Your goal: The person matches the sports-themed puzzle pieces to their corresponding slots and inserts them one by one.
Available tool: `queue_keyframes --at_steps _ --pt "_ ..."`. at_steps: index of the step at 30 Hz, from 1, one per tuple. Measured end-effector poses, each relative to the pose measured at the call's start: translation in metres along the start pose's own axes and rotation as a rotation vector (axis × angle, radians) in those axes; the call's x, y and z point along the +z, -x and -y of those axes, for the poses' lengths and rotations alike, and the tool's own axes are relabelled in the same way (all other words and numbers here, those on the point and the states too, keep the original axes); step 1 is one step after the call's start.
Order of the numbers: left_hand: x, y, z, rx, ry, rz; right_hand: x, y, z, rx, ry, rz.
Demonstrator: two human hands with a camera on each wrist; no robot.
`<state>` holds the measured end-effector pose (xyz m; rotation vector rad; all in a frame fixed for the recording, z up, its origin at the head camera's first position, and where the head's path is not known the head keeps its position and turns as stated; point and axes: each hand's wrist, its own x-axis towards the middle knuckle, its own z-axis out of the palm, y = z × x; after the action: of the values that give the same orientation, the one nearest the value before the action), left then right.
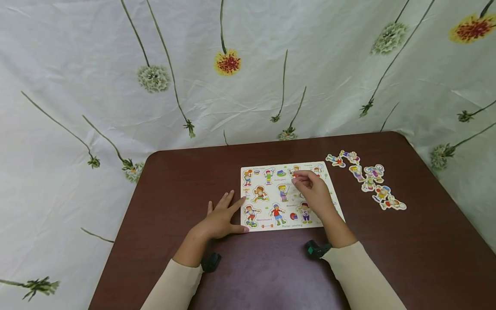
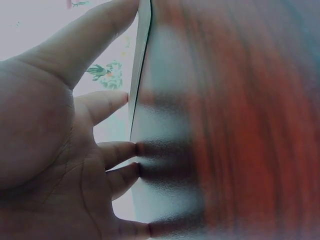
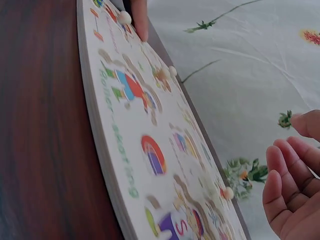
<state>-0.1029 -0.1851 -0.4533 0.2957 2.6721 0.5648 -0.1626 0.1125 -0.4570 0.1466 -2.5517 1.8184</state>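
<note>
A white wooden puzzle board (image 1: 273, 215) with printed sports figures lies flat on the table. My left hand (image 1: 220, 218) is spread at its left side; the thumb and index finger touch the board's edge, and the other fingertips rest on the table. In the left wrist view the left palm (image 2: 35, 130) shows bare. My right hand (image 1: 315, 193) hovers over the board's upper right part, fingers loosely bent. The right wrist view shows the right hand (image 3: 295, 190) with thumb apart from fingers and nothing visible between them. Small round knobs (image 3: 228, 193) stand up from some pieces.
Several loose figure pieces (image 1: 368, 183) lie right of the board, some touching or overlapping. The dark wood table (image 1: 186, 181) meets a white flowered cloth (image 1: 248, 107) behind it. Dark wrist devices (image 1: 211, 262) sit below both hands.
</note>
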Motion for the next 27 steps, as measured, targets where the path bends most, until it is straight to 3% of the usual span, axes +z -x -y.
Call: queue_keyframes --at_steps 27 --pt "0.001 -0.001 0.003 0.010 -0.013 0.013 -0.081 0.010 -0.031 0.077 -0.028 -0.299"
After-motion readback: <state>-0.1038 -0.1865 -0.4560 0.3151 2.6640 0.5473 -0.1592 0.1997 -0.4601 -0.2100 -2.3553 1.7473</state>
